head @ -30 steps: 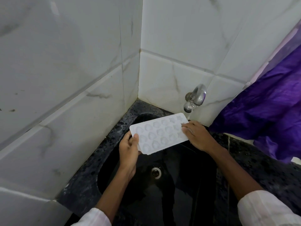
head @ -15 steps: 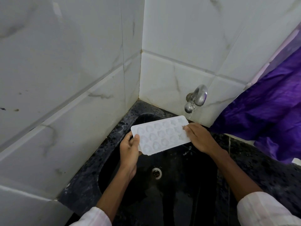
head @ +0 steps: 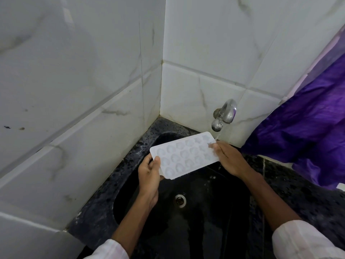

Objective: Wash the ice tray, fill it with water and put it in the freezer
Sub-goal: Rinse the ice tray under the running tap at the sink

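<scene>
A white plastic ice tray [head: 183, 155] with several rounded cups is held over a black sink basin [head: 201, 221]. My left hand [head: 149, 174] grips the tray's near-left corner, thumb on top. My right hand [head: 226, 157] lies on the tray's right end, fingers over the cups. A chrome tap [head: 224, 114] on the tiled wall runs a thin stream of water that falls at the tray's far-right corner, by my right fingers.
The sink's drain [head: 180, 200] lies below the tray. A wet black speckled counter [head: 298, 187] surrounds the basin. White marble tiles [head: 74, 109] close the left and back. A purple cloth [head: 308, 124] hangs at the right.
The tray and both hands have shifted slightly right, toward the tap's stream. My right fingers have slid a little on the tray's right end.
</scene>
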Demonstrator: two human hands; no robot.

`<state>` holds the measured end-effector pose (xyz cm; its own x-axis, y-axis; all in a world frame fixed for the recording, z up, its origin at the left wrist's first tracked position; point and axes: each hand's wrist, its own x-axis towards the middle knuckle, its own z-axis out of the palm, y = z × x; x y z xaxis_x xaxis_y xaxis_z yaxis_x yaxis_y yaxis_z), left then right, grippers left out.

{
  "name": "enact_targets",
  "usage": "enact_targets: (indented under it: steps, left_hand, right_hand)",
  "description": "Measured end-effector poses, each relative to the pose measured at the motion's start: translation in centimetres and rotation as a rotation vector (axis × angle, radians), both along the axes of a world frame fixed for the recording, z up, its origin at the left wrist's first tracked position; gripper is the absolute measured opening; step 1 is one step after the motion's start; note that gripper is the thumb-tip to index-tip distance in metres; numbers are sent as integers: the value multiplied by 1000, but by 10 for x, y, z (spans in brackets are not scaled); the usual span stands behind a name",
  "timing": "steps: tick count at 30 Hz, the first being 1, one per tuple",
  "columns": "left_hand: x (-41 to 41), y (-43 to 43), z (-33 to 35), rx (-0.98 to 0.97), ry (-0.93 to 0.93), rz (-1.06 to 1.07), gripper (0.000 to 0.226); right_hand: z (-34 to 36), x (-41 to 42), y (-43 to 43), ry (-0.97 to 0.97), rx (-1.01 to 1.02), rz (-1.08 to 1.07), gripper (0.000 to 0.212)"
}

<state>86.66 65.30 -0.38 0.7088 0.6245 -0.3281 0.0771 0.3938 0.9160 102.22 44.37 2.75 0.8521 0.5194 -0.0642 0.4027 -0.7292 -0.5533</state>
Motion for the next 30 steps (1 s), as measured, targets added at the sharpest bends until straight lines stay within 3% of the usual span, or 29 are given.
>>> enact_targets:
  steps: [5, 8, 18, 23, 27, 30]
  left_hand:
    - [4, 1, 2, -23, -8, 28, 26]
    - [6, 6, 5, -39, -15, 45, 27]
    - [8, 6, 9, -43, -43, 46, 27]
    - [7, 7, 7, -28, -43, 48, 28]
    - [5, 6, 5, -40, -39, 39, 27]
    - [6, 2, 4, -52, -37, 40, 29]
  right_hand:
    - [-3, -7, 2, 112, 292, -150, 41]
    - [-9, -5, -5, 111, 349, -170, 42]
    - [-13, -2, -5, 28, 168, -68, 46]
    - [-5, -1, -7, 54, 62, -26, 72]
    - [0, -1, -11, 3, 40, -39, 67]
    - [-6, -1, -8, 19, 54, -74, 75]
